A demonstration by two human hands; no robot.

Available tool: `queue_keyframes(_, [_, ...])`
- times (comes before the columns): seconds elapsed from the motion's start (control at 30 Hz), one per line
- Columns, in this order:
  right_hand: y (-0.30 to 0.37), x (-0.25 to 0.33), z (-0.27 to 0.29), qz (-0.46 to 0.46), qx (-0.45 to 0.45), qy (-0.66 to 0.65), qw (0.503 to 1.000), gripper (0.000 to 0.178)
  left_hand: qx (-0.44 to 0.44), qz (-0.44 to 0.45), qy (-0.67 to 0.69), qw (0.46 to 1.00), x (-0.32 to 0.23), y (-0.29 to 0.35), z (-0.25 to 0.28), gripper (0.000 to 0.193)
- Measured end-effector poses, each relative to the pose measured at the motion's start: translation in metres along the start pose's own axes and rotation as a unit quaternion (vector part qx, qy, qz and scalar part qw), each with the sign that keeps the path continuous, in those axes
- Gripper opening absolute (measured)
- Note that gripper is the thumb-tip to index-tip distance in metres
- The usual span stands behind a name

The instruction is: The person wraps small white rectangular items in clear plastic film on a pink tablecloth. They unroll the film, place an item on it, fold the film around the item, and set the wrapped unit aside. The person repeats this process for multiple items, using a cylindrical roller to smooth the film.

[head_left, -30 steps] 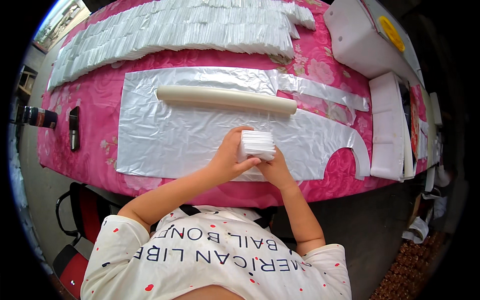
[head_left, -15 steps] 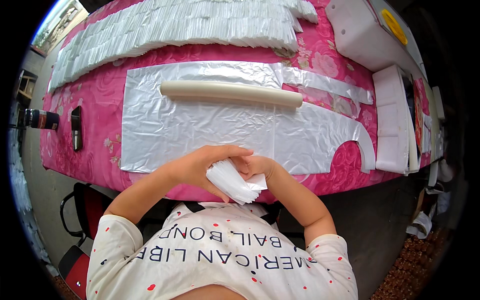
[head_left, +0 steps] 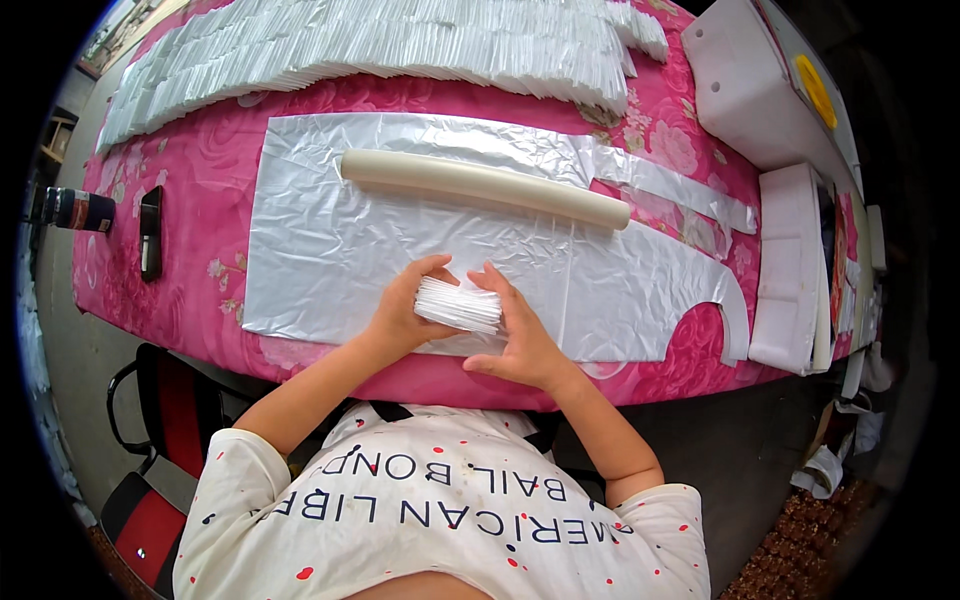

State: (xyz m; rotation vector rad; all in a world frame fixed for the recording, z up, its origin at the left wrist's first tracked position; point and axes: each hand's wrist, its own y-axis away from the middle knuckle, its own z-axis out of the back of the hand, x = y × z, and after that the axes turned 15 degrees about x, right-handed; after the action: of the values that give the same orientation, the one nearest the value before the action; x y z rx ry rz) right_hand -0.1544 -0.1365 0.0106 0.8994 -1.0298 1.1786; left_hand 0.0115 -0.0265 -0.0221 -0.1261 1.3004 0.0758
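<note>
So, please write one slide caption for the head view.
Left hand holds a white stack, right hand alongside, above a silver sheet.

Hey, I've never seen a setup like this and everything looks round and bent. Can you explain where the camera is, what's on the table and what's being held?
Sure. There's no machine at work here, just a person's two bare hands. The camera is worn on that person's head, looking down; its wide fisheye lens bends straight edges. Picture left is the wearer's left.

The left hand grips a stack of thin white folded pieces. The right hand is open at the stack's right end; whether it touches is hard to tell.

The table has a pink flowered cloth. On it lies a silvery sheet with a long pale roll on top. Beyond are rows of white folded pieces.
</note>
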Motion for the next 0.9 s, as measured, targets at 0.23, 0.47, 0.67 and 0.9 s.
queue_keyframes(0.23, [0.002,-0.026,-0.017,-0.025,-0.11,0.081,0.99,0.055,0.021,0.0,-0.041,0.999,0.007,0.002,0.0,0.084])
queue_keyframes(0.47, [0.016,-0.018,0.012,-0.038,-0.164,0.099,0.981,0.032,0.053,-0.073,-0.056,0.994,0.017,0.001,0.009,0.108])
queue_keyframes(0.67, [-0.002,0.0,0.156,0.001,-0.432,0.064,0.899,0.03,0.04,-0.065,-0.06,0.995,0.022,0.007,0.012,0.11])
queue_keyframes(0.9, [-0.084,-0.059,0.334,-0.064,-0.555,0.372,0.741,0.024,0.035,-0.066,-0.017,0.997,0.028,0.008,0.007,0.115])
